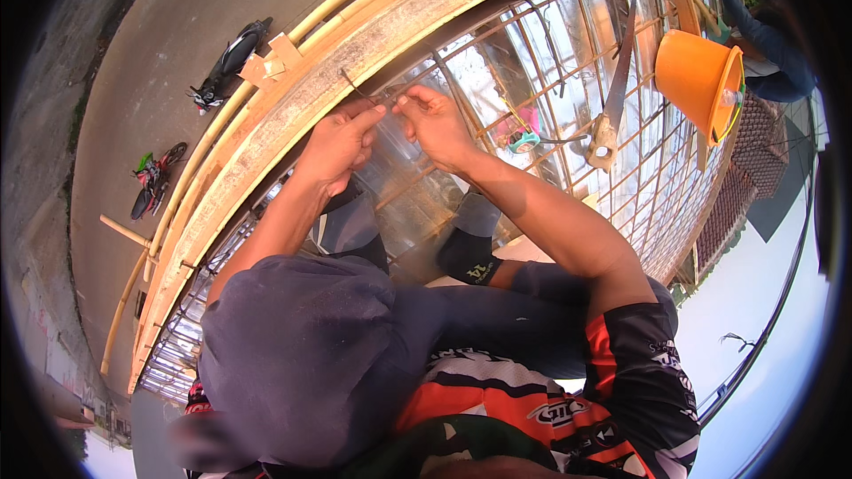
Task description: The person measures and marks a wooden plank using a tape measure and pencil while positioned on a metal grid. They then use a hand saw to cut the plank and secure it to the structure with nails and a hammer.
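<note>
left hand: fingers curled shut, pinching a thin tie wire at the edge of the rebar grid; the wire's free end sticks up and left from the fingertips.
right hand: fingers closed too, thumb and forefinger pinched on the same wire, just beside the left hand (fingertips nearly touching).
tie wire: thin, dark, bent; sits where the grid meets the concrete beam, between the two hands.
rebar grid: rusty orange mesh over shiny plastic sheeting, curving off to the right.
concrete beam: pale, rough, runs along the grid's left edge, with bamboo poles outside it.
hand saw: lies on the grid right of the hands, well apart, handle toward the person.
orange bucket: tipped on its side on the grid, further right.
green ring: small, on the grid near the right hand; cannot tell what it is.
other person: blue sleeve at top right, well apart.
below: two motorcycles on the road, far left.
</note>
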`<action>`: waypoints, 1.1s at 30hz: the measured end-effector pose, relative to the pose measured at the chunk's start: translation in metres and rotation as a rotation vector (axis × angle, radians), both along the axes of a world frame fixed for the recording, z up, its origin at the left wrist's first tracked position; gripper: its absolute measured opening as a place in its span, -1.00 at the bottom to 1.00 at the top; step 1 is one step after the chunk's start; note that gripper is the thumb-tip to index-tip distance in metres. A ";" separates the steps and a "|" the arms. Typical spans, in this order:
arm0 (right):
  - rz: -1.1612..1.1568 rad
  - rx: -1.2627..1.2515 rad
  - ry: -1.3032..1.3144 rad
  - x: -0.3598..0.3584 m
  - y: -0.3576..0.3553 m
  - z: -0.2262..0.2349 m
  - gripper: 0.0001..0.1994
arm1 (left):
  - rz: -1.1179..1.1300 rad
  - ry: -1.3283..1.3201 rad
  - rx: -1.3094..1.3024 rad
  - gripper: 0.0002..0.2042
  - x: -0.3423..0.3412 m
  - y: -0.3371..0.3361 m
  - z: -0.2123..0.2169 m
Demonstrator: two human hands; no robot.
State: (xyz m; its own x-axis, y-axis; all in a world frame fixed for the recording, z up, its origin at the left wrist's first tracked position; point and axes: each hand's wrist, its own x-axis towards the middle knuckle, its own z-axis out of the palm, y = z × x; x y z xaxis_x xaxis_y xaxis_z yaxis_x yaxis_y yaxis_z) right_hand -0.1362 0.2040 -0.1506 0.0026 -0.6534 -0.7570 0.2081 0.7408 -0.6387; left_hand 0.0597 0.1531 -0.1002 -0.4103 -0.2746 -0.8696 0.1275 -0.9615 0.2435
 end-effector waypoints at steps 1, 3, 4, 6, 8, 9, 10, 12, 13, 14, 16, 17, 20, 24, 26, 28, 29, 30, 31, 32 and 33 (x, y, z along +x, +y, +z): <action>0.019 0.002 0.021 -0.002 -0.002 0.002 -0.84 | 0.021 -0.012 0.007 -0.69 -0.002 0.001 -0.002; 0.019 0.051 0.080 -0.006 -0.002 0.007 -0.81 | 0.050 -0.010 0.023 -0.67 -0.005 0.005 -0.007; 0.011 0.035 0.089 -0.005 -0.001 0.007 -0.83 | 0.087 -0.009 0.030 -0.65 -0.008 0.007 -0.004; -0.005 0.003 0.107 0.000 0.000 0.006 -0.85 | 0.160 -0.006 0.041 -0.62 -0.011 0.012 0.001; -0.078 -0.003 0.062 0.005 0.002 0.006 -0.86 | 0.185 0.027 0.037 -0.54 -0.009 0.016 -0.003; -0.101 -0.004 0.047 0.007 0.003 0.006 -0.86 | 0.201 0.033 0.038 -0.53 -0.009 0.018 -0.003; -0.123 -0.004 0.036 0.007 0.005 0.006 -0.87 | 0.217 0.041 0.040 -0.52 -0.010 0.020 -0.003; -0.050 0.002 0.060 -0.002 -0.003 -0.001 -0.85 | 0.243 0.017 0.046 -0.51 -0.014 0.020 -0.002; -0.016 0.003 0.070 -0.004 -0.007 -0.002 -0.83 | 0.253 0.004 0.046 -0.51 -0.014 0.019 0.000; -0.013 0.014 0.088 -0.003 -0.006 -0.002 -0.79 | 0.253 0.009 0.045 -0.51 -0.014 0.021 0.000; -0.008 0.034 0.126 -0.001 -0.004 0.001 -0.68 | 0.252 0.023 0.040 -0.51 -0.013 0.023 -0.002; 0.067 0.039 0.178 -0.001 -0.003 0.010 -0.66 | 0.257 0.024 0.041 -0.51 -0.013 0.023 -0.002; 0.239 0.075 0.288 -0.017 0.004 0.038 -0.63 | 0.260 0.037 0.047 -0.52 -0.014 0.023 0.001; 0.284 0.031 0.332 -0.027 0.011 0.044 -0.59 | 0.226 0.062 0.021 -0.54 -0.015 0.023 0.001; 0.629 -0.086 0.544 -0.026 -0.003 0.055 -0.58 | 0.207 0.062 -0.004 -0.54 -0.012 0.022 0.001; 1.331 -0.244 0.910 -0.026 -0.042 0.099 -0.60 | 0.196 0.053 -0.023 -0.53 -0.008 0.027 0.004; 1.306 -0.310 0.935 -0.023 -0.048 0.106 -0.63 | 0.178 0.030 -0.033 -0.52 -0.010 0.028 0.005; 1.279 -0.376 0.957 -0.019 -0.054 0.110 -0.65 | 0.161 0.006 -0.043 -0.52 -0.012 0.028 0.008; 1.246 -0.444 0.985 -0.017 -0.058 0.111 -0.68 | 0.140 -0.015 -0.058 -0.51 -0.014 0.026 0.010; 1.207 -0.520 0.924 -0.019 -0.058 0.099 -0.72 | 0.125 -0.026 -0.062 -0.51 -0.016 0.027 0.010; 1.167 -0.595 0.862 -0.023 -0.058 0.078 -0.75 | 0.110 -0.037 -0.067 -0.51 -0.017 0.028 0.010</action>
